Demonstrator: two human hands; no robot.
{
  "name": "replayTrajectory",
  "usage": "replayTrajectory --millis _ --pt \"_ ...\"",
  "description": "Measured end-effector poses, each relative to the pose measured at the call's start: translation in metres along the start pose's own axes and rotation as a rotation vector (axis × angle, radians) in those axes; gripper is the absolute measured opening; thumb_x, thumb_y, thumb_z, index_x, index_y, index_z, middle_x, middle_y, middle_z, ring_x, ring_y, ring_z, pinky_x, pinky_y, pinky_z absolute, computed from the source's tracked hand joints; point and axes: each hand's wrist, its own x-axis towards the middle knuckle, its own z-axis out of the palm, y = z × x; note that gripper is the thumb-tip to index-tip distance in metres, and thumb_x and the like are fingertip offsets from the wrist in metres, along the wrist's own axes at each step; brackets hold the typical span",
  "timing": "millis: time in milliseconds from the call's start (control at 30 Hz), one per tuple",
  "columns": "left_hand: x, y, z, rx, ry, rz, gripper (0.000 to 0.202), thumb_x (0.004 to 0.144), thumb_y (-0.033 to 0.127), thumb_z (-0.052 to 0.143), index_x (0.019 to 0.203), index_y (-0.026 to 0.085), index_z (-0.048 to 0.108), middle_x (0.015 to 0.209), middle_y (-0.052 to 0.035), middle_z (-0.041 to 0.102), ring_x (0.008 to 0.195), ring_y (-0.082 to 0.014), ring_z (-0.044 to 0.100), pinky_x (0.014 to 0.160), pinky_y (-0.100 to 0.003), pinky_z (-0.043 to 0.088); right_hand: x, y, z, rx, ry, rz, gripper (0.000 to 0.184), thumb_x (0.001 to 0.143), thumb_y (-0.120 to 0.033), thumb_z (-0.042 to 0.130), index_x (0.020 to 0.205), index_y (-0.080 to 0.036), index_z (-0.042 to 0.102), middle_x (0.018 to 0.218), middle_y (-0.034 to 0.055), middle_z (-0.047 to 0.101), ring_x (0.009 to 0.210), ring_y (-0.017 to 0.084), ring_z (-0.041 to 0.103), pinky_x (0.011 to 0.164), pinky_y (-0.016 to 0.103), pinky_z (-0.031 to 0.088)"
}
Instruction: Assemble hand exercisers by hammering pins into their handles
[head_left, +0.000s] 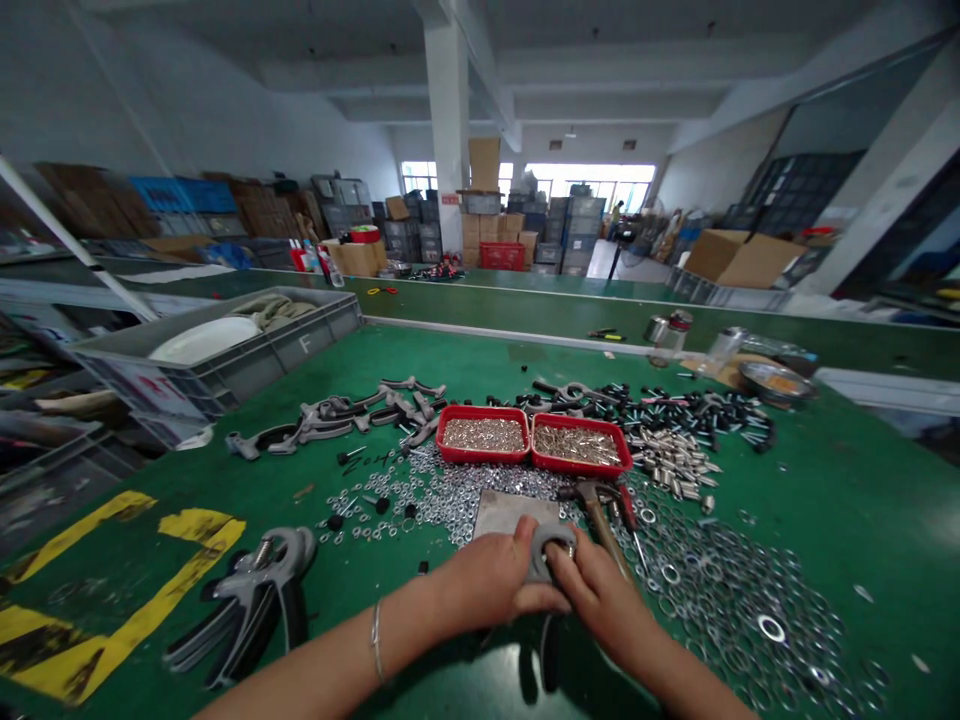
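Note:
My left hand (499,572) is closed around the grey curved jaw of a spring clamp (541,548), held over the green bench. My right hand (600,590) grips the same clamp from the other side, its fingers at a small spring inside the jaw and partly hiding it. One dark handle of the clamp hangs down below my hands. Just beyond them lies a flat metal plate (502,510), partly covered by my left hand. A hammer (604,520) and a red-handled screwdriver (630,512) rest close to my right hand. Several grey spring clamps (262,585) are piled at the left.
Two red trays (484,457) (581,468) of small metal parts stand mid-bench, with nuts (450,490) scattered before them. Washers (735,590) spread at right. Grey clamp halves (330,420), black-headed bolts (697,412) and metal sleeves (671,460) lie behind. A grey crate (300,345) stands at left.

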Motion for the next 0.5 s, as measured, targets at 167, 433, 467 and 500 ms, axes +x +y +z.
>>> replayTrajectory --millis 167,433,467,500 --pt "0.052 -0.041 -0.005 0.223 -0.026 -0.019 0.059 0.083 0.065 0.057 0.114 0.015 0.060 0.097 -0.0145 0.071 0.087 -0.0308 0.070 0.071 -0.034 0.053 0.068 0.037 -0.024 -0.323 -0.016 -0.040 0.028 0.097 -0.034 0.045 0.107 -0.016 0.064 0.097 0.0083 0.072 0.089 0.020 0.065 0.080 0.029 0.048" --pt "0.128 -0.050 -0.044 0.492 0.092 0.073 0.034 0.094 0.042 0.053 0.101 0.012 0.068 0.098 -0.0172 0.070 0.091 -0.0298 0.069 0.077 -0.037 0.053 0.149 0.093 -0.074 -0.649 0.112 0.123 0.019 0.088 -0.024 0.057 0.083 -0.016 0.073 0.099 0.0150 0.067 0.108 0.030 0.052 0.089 0.038 0.041" --pt "0.142 -0.049 -0.049 0.497 0.103 0.073 0.029 0.096 0.034 0.050 0.102 0.012 0.068 0.098 -0.0171 0.071 0.092 -0.0290 0.069 0.079 -0.037 0.053 0.155 0.097 -0.073 -0.672 0.104 0.131 0.018 0.087 -0.025 0.059 0.082 -0.016 0.073 0.099 0.0148 0.067 0.107 0.030 0.052 0.087 0.037 0.041" --pt "0.158 -0.047 -0.052 0.501 0.108 0.077 0.025 0.096 0.025 0.048 0.103 0.012 0.068 0.099 -0.0173 0.071 0.094 -0.0284 0.068 0.081 -0.037 0.052 0.159 0.101 -0.070 -0.691 0.097 0.136 0.016 0.086 -0.025 0.060 0.082 -0.016 0.072 0.099 0.0146 0.067 0.107 0.029 0.053 0.085 0.036 0.042"
